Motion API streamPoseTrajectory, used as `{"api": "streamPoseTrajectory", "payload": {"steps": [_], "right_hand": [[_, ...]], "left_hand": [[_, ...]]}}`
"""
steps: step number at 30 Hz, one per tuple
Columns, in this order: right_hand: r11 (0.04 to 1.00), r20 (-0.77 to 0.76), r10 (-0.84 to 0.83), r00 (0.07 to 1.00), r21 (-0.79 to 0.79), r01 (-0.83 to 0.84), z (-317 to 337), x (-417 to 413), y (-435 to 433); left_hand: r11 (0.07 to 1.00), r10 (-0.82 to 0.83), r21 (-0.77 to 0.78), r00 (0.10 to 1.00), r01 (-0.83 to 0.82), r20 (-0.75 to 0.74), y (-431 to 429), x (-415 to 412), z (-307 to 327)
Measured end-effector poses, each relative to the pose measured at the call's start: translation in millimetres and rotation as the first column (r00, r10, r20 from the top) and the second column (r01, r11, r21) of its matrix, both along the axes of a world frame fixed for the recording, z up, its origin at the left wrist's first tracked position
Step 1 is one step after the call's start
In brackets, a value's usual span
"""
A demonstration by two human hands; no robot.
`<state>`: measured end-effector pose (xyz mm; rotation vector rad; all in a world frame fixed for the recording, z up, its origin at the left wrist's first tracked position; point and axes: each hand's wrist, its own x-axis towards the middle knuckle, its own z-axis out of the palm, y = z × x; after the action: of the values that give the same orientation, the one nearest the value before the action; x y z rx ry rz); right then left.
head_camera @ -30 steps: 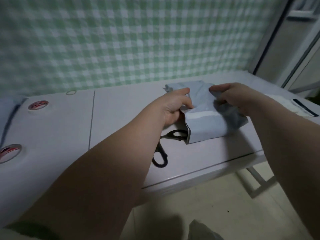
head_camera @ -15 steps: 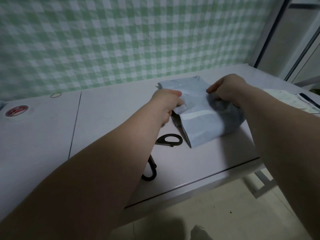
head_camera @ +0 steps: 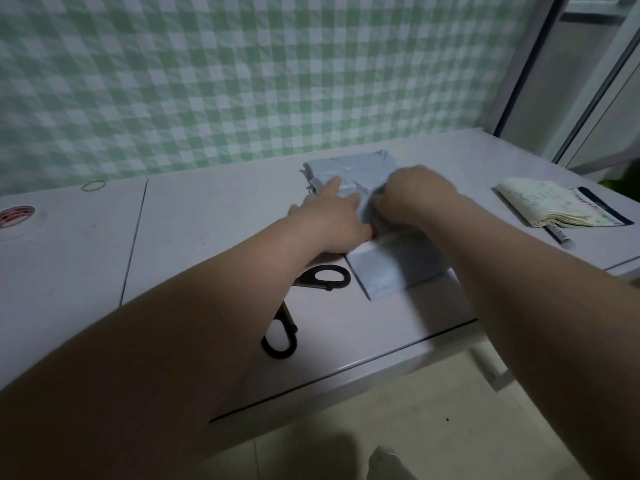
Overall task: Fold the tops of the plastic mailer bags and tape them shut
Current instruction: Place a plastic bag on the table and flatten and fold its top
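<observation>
The mailer (head_camera: 381, 268) lies on the bench (head_camera: 207, 220), right of the middle, its long axis running from near the far edge back toward the near edge. Both grips are on its middle. The left grip (head_camera: 332, 220) lies flat with its fingers straight, pressing the plastic down. I take this as pinning the bag so that it cannot slide while the other side is worked. The right grip (head_camera: 412, 195), somewhat blurred, has its knuckles up and its fingers curled down into the plastic. It seems to pinch a fold there, probably to draw the top over or to crease it. The two grips nearly touch, which suits making one fold line across the bag.

The mailer is pale blue-grey, thin and soft. Its far end is crumpled and bunched, while the near end is flatter, with a lighter band across it just below the grips. It looks bulged by something inside, though the contents are hidden. I see no tape on it, so the sealing seems not yet done.

Scissors (head_camera: 311, 282) lie just left of the mailer's near end, partly under the left forearm, within easy reach. A tape roll (head_camera: 15, 214) sits at the left edge, well apart from the mailer.
</observation>
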<state>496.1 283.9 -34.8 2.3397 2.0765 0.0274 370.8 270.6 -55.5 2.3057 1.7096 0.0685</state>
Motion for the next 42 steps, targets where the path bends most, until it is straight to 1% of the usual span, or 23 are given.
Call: {"api": "streamPoseTrajectory", "payload": {"steps": [1,2,3,5,6,10,13,16,18,19,21,22,24,27,30,32,35,39,42], "right_hand": [[0.996,-0.029,0.027,0.999,-0.088,-0.029,-6.7,-4.0,1.9],[0.989,-0.056,0.038,0.998,-0.139,-0.045,-13.6,-5.6,5.4],[0.987,-0.091,0.012,0.996,-0.161,-0.027,-20.5,-4.6,11.4],[0.987,-0.160,-0.073,0.984,-0.156,0.048,-32.6,0.9,24.1],[0.986,-0.171,-0.091,0.981,-0.155,0.064,-36.1,2.6,29.0],[0.985,-0.225,-0.142,0.964,-0.128,0.115,-39.2,3.8,40.9],[0.985,-0.259,-0.162,0.952,-0.093,0.142,-39.7,4.7,46.2],[0.983,-0.313,-0.178,0.933,-0.092,0.157,-35.2,0.9,43.3],[0.989,-0.346,-0.145,0.927,-0.022,0.146,-26.6,-3.1,34.1],[0.987,-0.354,-0.128,0.926,0.050,0.156,-22.1,-4.0,28.9],[0.952,-0.360,-0.099,0.928,0.237,0.194,-12.1,-8.1,16.4],[0.934,-0.360,-0.082,0.929,0.299,0.198,-6.9,-12.9,7.9],[0.924,-0.393,-0.037,0.919,0.336,0.180,3.0,-32.1,-7.4],[0.937,-0.454,0.019,0.891,0.318,0.142,17.9,-70.1,-28.9],[0.945,-0.508,0.124,0.852,0.323,0.056,28.3,-114.7,-50.5],[0.957,-0.570,0.196,0.798,0.290,-0.028,33.1,-148.3,-64.9],[0.954,-0.644,0.297,0.704,0.226,-0.196,36.6,-201.0,-89.3],[0.890,-0.662,0.430,0.614,0.198,-0.411,31.9,-265.6,-122.5],[0.806,-0.633,0.539,0.556,0.197,-0.558,20.9,-307.1,-141.8]], "left_hand": [[0.998,-0.027,-0.063,0.999,0.025,-0.030,2.3,-1.6,-1.3],[0.996,-0.046,-0.084,0.998,0.042,-0.051,5.0,-2.8,-2.7],[0.995,-0.058,-0.085,0.996,0.052,-0.062,8.5,-3.5,-3.6],[0.995,-0.068,-0.081,0.995,0.062,-0.074,14.1,-2.3,-3.4],[0.995,-0.070,-0.079,0.994,0.063,-0.081,18.3,-1.2,-3.4],[0.994,-0.087,-0.074,0.992,0.080,-0.095,35.2,2.1,-2.6],[0.994,-0.091,-0.063,0.993,0.087,-0.071,46.5,2.1,-4.3],[0.996,-0.081,-0.054,0.993,0.077,-0.085,44.7,0.3,-3.3],[0.998,-0.059,-0.041,0.993,0.055,-0.099,37.5,-4.1,-0.6],[0.999,-0.048,-0.025,0.995,0.046,-0.082,33.1,-8.2,1.5],[0.998,-0.045,0.048,0.999,0.044,0.009,21.1,-20.2,9.8],[0.993,-0.043,0.108,0.998,0.037,0.054,13.9,-28.2,14.7],[0.978,-0.009,0.208,0.993,-0.016,0.117,-1.9,-48.3,25.4],[0.963,0.083,0.235,0.977,-0.129,0.196,-27.8,-86.3,40.9],[0.937,0.150,0.275,0.958,-0.216,0.244,-58.5,-132.3,54.9],[0.917,0.190,0.298,0.947,-0.265,0.257,-79.1,-167.8,60.6],[0.885,0.304,0.282,0.919,-0.370,0.252,-105.8,-226.9,59.8],[0.812,0.473,0.268,0.854,-0.517,0.216,-141.7,-308.9,48.2],[0.765,0.591,0.234,0.798,-0.601,0.116,-168.6,-363.4,35.7]]}}
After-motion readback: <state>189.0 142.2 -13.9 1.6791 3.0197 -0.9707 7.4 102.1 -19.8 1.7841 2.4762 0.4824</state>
